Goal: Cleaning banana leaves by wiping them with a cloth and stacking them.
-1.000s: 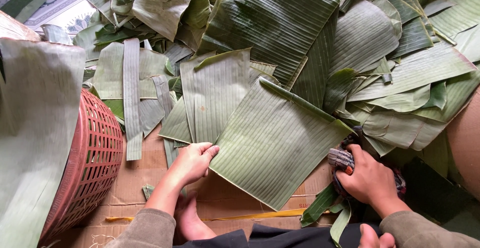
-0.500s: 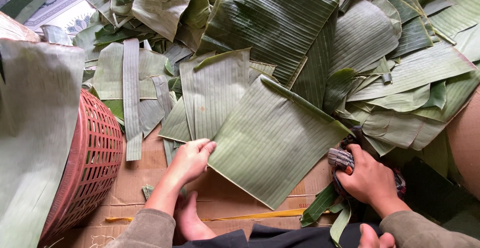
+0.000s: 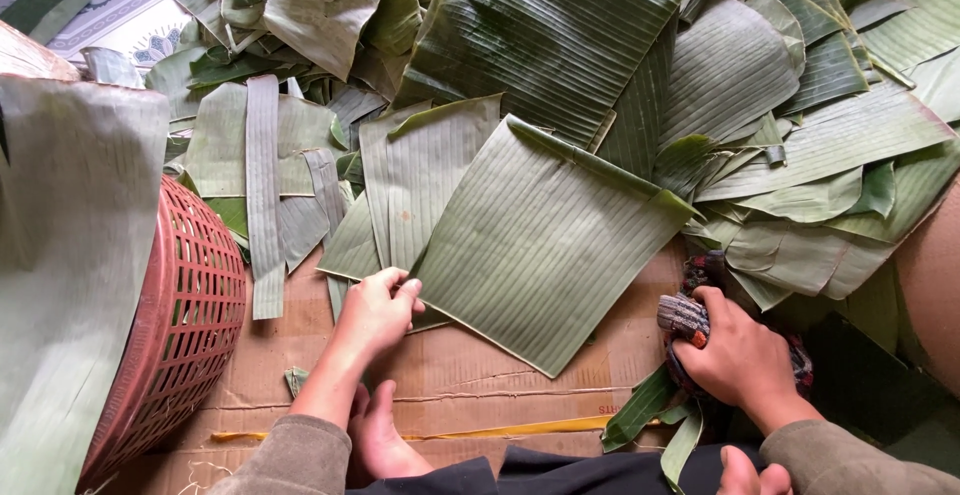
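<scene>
Flattened cardboard (image 3: 470,375) covered the floor, and banana leaves were heaped all around it, dark green ones piled toward the top, paler cut pieces nearer the person. A red plastic basket (image 3: 175,325) stood at the left with a broad leaf draped over its rim.

The left hand (image 3: 378,307) lay on the near corner of a large squared leaf sheet (image 3: 545,240), fingers curled over its edge and pinching it. That sheet lay flat, pale side up, partly on the cardboard and partly over the leaves behind it. The right hand (image 3: 735,355) was clenched around a striped cloth (image 3: 685,317), pressed low beside the sheet's right corner, just short of it.

Here was the risk, as I judged it. These sheets split along the ribs, and the grip was at one corner only. A sharp tug from there could have torn a strip straight off. The far edge was tucked among the other leaves, so dragging could have snagged it or pulled neighbours along. If the cloth went across the sheet, a hard push against the ribs could have cracked it, and with only one corner pinned the sheet might have skated on the cardboard. A bare foot (image 3: 385,445) rested just below the left wrist, close enough to catch a sliding leaf.
</scene>
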